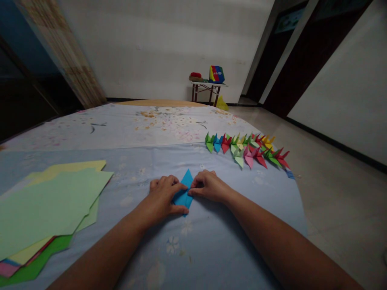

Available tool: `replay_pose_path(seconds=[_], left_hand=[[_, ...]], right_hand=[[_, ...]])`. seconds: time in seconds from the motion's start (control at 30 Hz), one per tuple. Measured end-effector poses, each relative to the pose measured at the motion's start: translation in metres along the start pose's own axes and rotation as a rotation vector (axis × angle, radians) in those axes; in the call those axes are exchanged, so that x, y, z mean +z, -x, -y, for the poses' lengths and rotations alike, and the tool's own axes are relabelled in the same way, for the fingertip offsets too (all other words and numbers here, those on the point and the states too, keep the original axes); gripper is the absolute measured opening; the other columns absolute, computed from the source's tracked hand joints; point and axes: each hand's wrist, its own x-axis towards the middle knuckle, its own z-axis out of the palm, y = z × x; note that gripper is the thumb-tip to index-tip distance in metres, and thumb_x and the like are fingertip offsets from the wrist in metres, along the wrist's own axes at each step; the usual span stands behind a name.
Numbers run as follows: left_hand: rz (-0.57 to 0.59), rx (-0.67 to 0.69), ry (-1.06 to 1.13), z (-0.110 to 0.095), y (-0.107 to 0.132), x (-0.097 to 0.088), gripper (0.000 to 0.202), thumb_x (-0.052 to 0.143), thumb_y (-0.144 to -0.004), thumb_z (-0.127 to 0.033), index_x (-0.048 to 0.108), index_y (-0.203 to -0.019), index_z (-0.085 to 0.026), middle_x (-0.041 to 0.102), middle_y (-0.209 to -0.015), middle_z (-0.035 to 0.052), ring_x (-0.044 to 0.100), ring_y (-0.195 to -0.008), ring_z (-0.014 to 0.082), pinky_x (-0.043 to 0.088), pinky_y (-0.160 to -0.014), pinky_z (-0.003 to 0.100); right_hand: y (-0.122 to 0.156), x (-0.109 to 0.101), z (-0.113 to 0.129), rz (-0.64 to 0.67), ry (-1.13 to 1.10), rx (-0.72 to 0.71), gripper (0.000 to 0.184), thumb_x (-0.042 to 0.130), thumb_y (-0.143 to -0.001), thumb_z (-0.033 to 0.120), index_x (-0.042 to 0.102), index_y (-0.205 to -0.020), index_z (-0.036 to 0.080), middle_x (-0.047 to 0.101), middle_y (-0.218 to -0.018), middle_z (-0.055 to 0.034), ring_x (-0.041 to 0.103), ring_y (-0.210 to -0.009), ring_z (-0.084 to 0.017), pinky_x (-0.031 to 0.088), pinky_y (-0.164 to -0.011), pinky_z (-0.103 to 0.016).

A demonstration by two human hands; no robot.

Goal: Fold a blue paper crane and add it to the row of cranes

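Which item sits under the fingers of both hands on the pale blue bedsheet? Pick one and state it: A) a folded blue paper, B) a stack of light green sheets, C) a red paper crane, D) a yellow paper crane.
A: the folded blue paper lies between the left hand and the right hand, with fingers of each on it.

left hand (161, 197) | right hand (208, 186) | both on folded blue paper (183, 197) | paper cranes (246, 150) beyond

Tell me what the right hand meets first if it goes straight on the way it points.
The blue folded paper: the right hand points left, and its fingers seem already to be on that paper. Past it lies the left hand, though depth is hard to judge from this view.
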Motion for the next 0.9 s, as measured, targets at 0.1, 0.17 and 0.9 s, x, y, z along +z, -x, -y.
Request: replay_pose_path(seconds=[0.1, 0.17, 0.9], left_hand=[[-0.003, -0.001, -0.008, 0.001, 0.0, 0.002, 0.055, 0.073, -0.06, -0.054, 0.06, -0.109, -0.033, 0.054, -0.109, 0.0045, 0.046, -0.1, 0.0283, 0.027, -0.087, 0.044], [-0.001, -0.002, -0.01, 0.001, 0.0, 0.003, 0.055, 0.073, -0.06, -0.054, 0.06, -0.109, -0.033, 0.053, -0.109, 0.0047, 0.046, -0.101, 0.0285, 0.027, -0.087, 0.044], [0.051, 0.008, 0.057, -0.004, 0.003, -0.01, 0.039, 0.057, -0.078, -0.053, 0.058, -0.112, -0.034, 0.053, -0.112, 0.0047, 0.045, -0.103, 0.0265, 0.028, -0.088, 0.044]], right_hand=[[0.0, 0.0, 0.0, -0.003, -0.006, 0.01, 0.012, 0.07, -0.07, 0.034, 0.07, -0.07, 0.021, 0.066, -0.066, 0.0026, 0.057, -0.068, -0.012, 0.031, -0.07, -0.026], [0.0, 0.001, 0.001, -0.016, -0.001, 0.011, 0.013, 0.07, -0.07, 0.034, 0.07, -0.07, 0.021, 0.066, -0.065, 0.0026, 0.057, -0.07, -0.012, 0.031, -0.07, -0.026], [-0.001, -0.001, 0.002, 0.016, 0.007, 0.009, 0.017, 0.069, -0.072, 0.039, 0.071, -0.07, 0.022, 0.066, -0.062, 0.0039, 0.058, -0.065, -0.011, 0.029, -0.074, -0.027]])
